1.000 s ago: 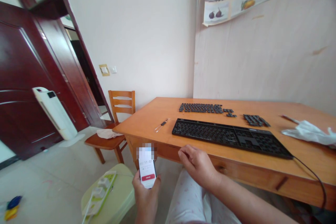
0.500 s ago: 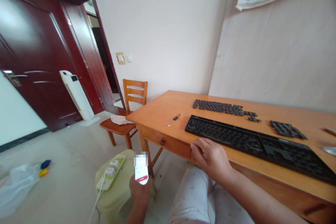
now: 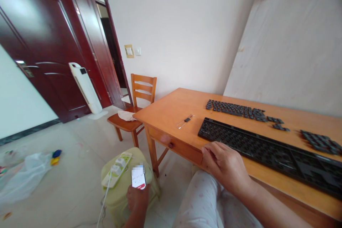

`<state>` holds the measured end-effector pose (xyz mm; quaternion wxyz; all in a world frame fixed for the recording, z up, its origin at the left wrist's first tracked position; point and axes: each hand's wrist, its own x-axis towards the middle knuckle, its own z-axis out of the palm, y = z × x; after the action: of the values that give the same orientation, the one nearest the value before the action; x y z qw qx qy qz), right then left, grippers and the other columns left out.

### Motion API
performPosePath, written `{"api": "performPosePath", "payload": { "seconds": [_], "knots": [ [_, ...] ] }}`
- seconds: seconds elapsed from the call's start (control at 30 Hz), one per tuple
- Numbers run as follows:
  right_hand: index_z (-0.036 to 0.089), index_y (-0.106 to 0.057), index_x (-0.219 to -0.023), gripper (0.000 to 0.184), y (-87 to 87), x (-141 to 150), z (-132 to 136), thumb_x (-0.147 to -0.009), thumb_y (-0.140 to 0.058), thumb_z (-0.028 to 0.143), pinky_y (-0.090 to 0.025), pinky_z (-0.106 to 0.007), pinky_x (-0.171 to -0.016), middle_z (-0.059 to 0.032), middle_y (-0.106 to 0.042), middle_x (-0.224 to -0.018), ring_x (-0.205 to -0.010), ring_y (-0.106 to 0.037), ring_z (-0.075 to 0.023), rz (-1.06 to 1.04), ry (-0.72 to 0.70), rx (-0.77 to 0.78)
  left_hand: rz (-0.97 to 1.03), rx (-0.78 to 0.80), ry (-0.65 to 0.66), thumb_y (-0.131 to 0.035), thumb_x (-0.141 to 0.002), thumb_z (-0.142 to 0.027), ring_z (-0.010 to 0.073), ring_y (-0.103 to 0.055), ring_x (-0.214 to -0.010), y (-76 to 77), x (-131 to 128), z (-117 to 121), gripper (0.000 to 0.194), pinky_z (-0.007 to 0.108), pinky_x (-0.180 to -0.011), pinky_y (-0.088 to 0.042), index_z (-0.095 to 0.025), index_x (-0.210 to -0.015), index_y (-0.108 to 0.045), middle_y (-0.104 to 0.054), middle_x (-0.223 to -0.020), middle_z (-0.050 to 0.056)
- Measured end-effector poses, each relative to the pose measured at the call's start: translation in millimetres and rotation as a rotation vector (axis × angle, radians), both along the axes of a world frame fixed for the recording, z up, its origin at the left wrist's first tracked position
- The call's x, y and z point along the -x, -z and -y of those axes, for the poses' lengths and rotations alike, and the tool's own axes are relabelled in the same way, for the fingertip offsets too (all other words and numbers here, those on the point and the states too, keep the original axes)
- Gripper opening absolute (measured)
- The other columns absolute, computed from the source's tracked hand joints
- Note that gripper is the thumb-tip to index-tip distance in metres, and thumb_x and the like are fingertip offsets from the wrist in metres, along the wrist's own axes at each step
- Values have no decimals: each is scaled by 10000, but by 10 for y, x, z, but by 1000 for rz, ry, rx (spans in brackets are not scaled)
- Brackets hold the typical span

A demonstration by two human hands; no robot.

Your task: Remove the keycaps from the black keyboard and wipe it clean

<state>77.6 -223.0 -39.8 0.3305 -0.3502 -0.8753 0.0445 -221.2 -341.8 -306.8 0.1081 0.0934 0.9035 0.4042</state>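
My left hand (image 3: 137,197) grips a smartphone (image 3: 138,177) by its lower end, above the pale green stool. The phone's screen is lit, with a red bar at the bottom. My right hand (image 3: 226,162) rests loosely curled on the table's front edge, with nothing visible in it. Just beyond it lies a black keyboard base (image 3: 245,146) stripped of its keycaps. Loose black keycaps (image 3: 235,108) are laid out in rows behind the base, and a further block of keycaps (image 3: 320,140) sits to the right. A wire keycap puller (image 3: 186,120) with a dark handle lies left of the base.
The wooden table (image 3: 165,114) has a drawer knob (image 3: 170,145) in front. On the plastic stool (image 3: 144,155) sits a power strip (image 3: 117,169) with its cord trailing down. A wooden chair (image 3: 143,87), a white tower appliance (image 3: 87,89) and a plastic bag (image 3: 29,174) stand or lie around.
My left hand has lowered the phone slightly toward the stool and tilted it. The camera view has turned a little left and down. My right hand keeps its place at the table edge.
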Motion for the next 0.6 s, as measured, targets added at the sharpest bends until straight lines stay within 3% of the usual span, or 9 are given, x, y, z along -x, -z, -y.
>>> {"api": "performPosePath", "payload": {
  "seconds": [0.2, 0.6],
  "knots": [
    [200, -575, -785, 231, -18, 20, -11, -963, -455, 288, -362, -297, -670, -38, -581, -703, -702, -542, -178, -10, -39, 7, 23, 248, -19, -715, -592, -456, 433, -630, -1009, 82, 130, -107, 634, 480, -734, -514, -104, -1085, -525, -628, -1087, 279],
    [197, -589, -840, 168, -7, -10, -53, -957, -489, 265, -357, -305, -662, -20, -564, -712, -694, -527, -173, -49, -84, 70, -35, 398, -8, -681, -624, -550, 394, -639, -1005, 92, 197, -327, 747, 446, -741, -524, -71, -1163, -482, -586, -1149, 262]
  ]
}}
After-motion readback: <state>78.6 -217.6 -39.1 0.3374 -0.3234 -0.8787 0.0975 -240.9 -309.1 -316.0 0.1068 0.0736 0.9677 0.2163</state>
